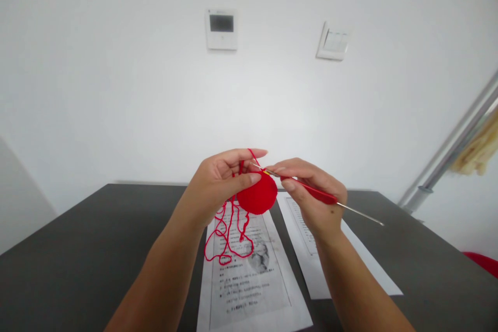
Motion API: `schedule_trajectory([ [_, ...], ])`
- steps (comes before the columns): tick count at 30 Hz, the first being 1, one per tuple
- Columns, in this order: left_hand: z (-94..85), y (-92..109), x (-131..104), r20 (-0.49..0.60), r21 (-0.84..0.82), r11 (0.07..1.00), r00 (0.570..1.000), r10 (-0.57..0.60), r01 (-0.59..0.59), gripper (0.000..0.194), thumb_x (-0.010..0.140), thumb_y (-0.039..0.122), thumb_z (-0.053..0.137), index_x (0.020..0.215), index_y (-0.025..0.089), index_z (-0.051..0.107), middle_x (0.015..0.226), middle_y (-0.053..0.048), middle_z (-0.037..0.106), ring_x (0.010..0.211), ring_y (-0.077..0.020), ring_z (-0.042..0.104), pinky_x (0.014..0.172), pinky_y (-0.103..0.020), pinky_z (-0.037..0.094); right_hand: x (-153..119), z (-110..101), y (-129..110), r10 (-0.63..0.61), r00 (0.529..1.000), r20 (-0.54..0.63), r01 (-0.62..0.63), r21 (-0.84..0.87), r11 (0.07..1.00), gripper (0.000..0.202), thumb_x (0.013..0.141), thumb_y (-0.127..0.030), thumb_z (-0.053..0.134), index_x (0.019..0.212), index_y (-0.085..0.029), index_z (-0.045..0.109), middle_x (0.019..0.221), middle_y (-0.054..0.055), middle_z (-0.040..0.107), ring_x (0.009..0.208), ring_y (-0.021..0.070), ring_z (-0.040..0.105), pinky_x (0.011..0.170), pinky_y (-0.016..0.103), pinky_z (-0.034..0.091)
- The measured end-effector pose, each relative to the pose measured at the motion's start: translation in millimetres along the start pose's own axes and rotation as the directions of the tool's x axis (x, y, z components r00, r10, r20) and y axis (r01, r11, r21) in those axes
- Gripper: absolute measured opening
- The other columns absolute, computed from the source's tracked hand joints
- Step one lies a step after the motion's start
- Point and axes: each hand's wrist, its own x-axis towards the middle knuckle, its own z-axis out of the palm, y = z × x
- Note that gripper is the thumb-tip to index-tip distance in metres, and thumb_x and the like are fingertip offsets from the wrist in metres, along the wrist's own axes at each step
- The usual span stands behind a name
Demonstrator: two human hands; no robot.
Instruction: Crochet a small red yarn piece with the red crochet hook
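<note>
1. Dark tabletop (97, 238) meets a white wall (272, 98) at its far edge; near that edge's middle, the red disc (258, 198) is held up in the air.
2. Left hand (221, 172) pinches the disc's upper rim, yarn (229, 236) crossing its index finger.
3. Right hand (311, 189) grips the hook (317, 193) pen-style, its tip by the rim, near a yellow bit (266, 171).
4. Good stitching, I judge, wants even tension and a pinch close to the hook.
5. Loose yarn loops before the left sheet (249, 295); they could snag the left wrist.
6. Elbows seem to have room toward the tabletop's left and right edges; the right sheet (360, 259) lies beneath the right forearm.
</note>
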Motion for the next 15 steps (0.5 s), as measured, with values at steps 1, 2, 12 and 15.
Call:
schedule_trajectory([
  [1, 0.5, 0.2, 0.2, 0.005, -0.005, 1.0, 1.0, -0.001, 0.001, 0.029, 0.071, 0.016, 0.086, 0.1, 0.022, 0.086, 0.077, -0.001, 0.072, 0.071, -0.0118, 0.065, 0.069, -0.022, 0.053, 0.1, 0.1, -0.2, 0.0, 1.0, 0.001, 0.0, 0.01, 1.0, 0.024, 0.093, -0.014, 0.074, 0.107, -0.033, 0.081, 0.104, 0.0, 0.084, 0.098, 0.0197, 0.078, 0.087, 0.037, 0.065],
  [2, 1.1, 0.5, 0.5, 0.007, -0.01, 1.0, 1.0, -0.003, 0.003, 0.029, 0.071, 0.015, 0.086, 0.099, 0.022, 0.086, 0.077, -0.001, 0.072, 0.071, -0.0115, 0.065, 0.069, -0.022, 0.053, 0.2, 0.1, -0.5, 0.0, 1.0, 0.006, 0.0, 0.02, 1.0, 0.024, 0.093, -0.014, 0.074, 0.107, -0.033, 0.08, 0.104, 0.0, 0.084, 0.098, 0.0194, 0.078, 0.087, 0.037, 0.064],
  [12, 3.4, -1.7, 1.2, 0.009, -0.021, 1.0, 1.0, 0.001, -0.001, 0.034, 0.065, 0.015, 0.091, 0.098, 0.021, 0.085, 0.078, -0.001, 0.074, 0.072, -0.0128, 0.066, 0.068, -0.022, 0.055, 1.8, -1.2, -2.4, 0.025, 0.999, 0.04, -0.025, 0.007, 1.0, 0.021, 0.092, -0.015, 0.074, 0.106, -0.031, 0.079, 0.108, 0.002, 0.082, 0.103, 0.0209, 0.077, 0.093, 0.042, 0.063],
  [15, 3.4, -2.6, 1.3, 0.032, -0.039, 0.999, 0.999, 0.001, 0.0, 0.034, 0.067, 0.015, 0.091, 0.099, 0.021, 0.085, 0.08, -0.001, 0.076, 0.073, -0.0124, 0.068, 0.069, -0.021, 0.056, 2.0, -1.0, -3.0, 0.027, 0.998, 0.05, -0.028, 0.014, 1.0, 0.024, 0.093, -0.012, 0.073, 0.107, -0.031, 0.08, 0.109, 0.002, 0.082, 0.104, 0.0202, 0.077, 0.095, 0.041, 0.062],
])
